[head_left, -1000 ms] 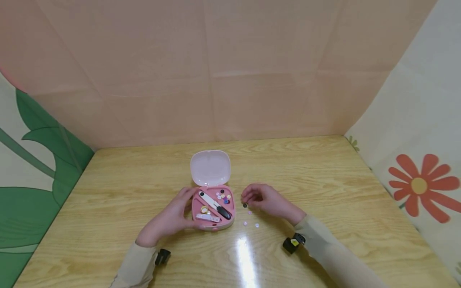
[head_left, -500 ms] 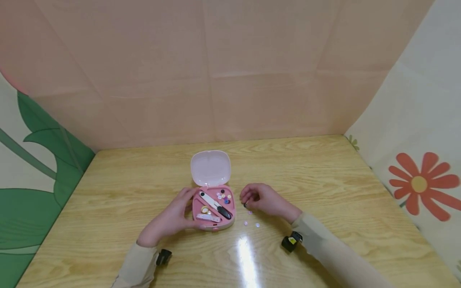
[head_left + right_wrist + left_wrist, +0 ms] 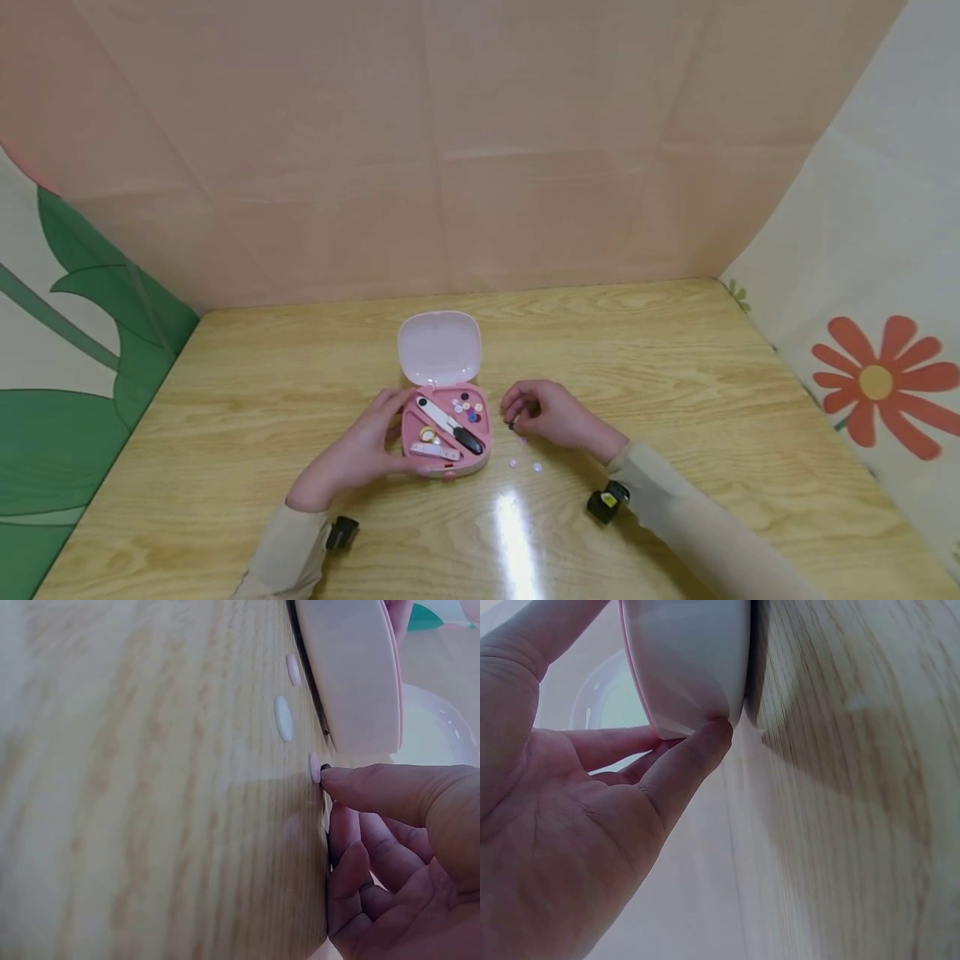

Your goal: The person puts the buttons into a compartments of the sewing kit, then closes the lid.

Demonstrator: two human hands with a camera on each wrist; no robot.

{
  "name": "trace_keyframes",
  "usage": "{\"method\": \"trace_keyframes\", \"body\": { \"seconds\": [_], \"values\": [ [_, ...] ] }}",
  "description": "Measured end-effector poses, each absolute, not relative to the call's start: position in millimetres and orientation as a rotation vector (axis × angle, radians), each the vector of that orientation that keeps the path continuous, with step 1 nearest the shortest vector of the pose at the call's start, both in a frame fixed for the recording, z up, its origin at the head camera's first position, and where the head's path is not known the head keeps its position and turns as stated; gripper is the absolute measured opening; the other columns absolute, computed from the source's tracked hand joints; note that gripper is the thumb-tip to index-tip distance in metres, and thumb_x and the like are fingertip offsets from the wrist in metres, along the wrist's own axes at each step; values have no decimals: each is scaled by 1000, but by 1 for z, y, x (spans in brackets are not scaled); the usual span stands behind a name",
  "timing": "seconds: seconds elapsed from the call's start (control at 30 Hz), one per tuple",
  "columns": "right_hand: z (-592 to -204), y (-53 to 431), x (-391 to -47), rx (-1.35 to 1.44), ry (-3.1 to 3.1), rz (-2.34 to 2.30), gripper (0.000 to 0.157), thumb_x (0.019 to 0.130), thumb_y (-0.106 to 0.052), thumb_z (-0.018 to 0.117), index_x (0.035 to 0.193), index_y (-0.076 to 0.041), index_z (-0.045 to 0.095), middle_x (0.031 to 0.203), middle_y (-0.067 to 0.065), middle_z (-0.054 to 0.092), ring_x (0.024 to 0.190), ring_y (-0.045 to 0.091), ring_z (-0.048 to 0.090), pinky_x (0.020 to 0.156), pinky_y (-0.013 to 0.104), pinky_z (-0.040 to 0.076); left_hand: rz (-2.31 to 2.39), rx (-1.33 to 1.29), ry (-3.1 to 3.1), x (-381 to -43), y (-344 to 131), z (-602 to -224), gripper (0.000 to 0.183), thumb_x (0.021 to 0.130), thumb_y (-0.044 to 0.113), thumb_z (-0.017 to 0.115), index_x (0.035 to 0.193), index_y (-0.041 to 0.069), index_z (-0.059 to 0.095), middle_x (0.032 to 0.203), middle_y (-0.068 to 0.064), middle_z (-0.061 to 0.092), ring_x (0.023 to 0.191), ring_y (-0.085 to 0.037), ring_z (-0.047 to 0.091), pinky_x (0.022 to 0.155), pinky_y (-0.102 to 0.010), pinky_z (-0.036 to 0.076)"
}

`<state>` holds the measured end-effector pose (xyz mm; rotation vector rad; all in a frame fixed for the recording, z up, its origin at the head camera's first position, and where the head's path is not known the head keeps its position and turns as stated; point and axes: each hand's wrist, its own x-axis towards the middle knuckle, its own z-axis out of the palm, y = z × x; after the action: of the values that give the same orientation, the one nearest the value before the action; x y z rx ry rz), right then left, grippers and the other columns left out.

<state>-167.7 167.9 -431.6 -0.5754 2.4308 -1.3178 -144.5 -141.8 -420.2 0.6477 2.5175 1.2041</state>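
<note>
A pink sewing box [image 3: 412,428] lies on the table with its pale lid [image 3: 439,346] tipped back. My left hand [image 3: 362,450] grips its left side, fingers at the back corner and thumb along the front; the left wrist view shows fingertips against its white wall [image 3: 694,660]. Inside lie a white-and-black tool [image 3: 450,423], a small white strip-shaped piece [image 3: 435,452] and several coloured buttons [image 3: 465,408]. Right of the box, my right hand [image 3: 555,417] pinches a black button [image 3: 324,769] at the tabletop, its thumb on it and the other fingers curled.
Near the right hand lie a white button [image 3: 283,718] and pale pink buttons [image 3: 293,670]. The wooden table [image 3: 300,367] meets a plain peach backdrop [image 3: 435,167]. Black cameras [image 3: 606,504] sit on both wrists.
My right thumb and fingers have closed in on the black button, which now shows less between them. The left hand and box stay in place.
</note>
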Motion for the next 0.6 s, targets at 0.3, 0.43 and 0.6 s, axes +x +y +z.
{"method": "trace_keyframes", "body": {
  "seconds": [0.3,0.43,0.6],
  "values": [
    [-431,170,-169,-592,2422,-1333,26,80,13,64,101,-2,64,89,7,65,83,19,59,69,27,52,1207,672,2517,-146,-143,-421,100,65,47,84,148,20,35,132,6,40,129,-17,38,110,-38,32],
    [-433,172,-169,-592,2409,-1344,25,80,12,65,101,-2,63,88,6,64,82,19,59,69,27,52,1211,675,2513,-146,-143,-420,99,65,45,85,147,20,35,132,5,40,128,-16,39,109,-38,33],
    [-438,175,-170,-598,2371,-1374,24,81,8,69,102,-3,63,89,6,64,84,20,60,73,29,54,1209,672,2503,-145,-143,-420,98,65,42,86,147,19,36,133,4,40,128,-17,39,108,-36,35]
  ]
}}
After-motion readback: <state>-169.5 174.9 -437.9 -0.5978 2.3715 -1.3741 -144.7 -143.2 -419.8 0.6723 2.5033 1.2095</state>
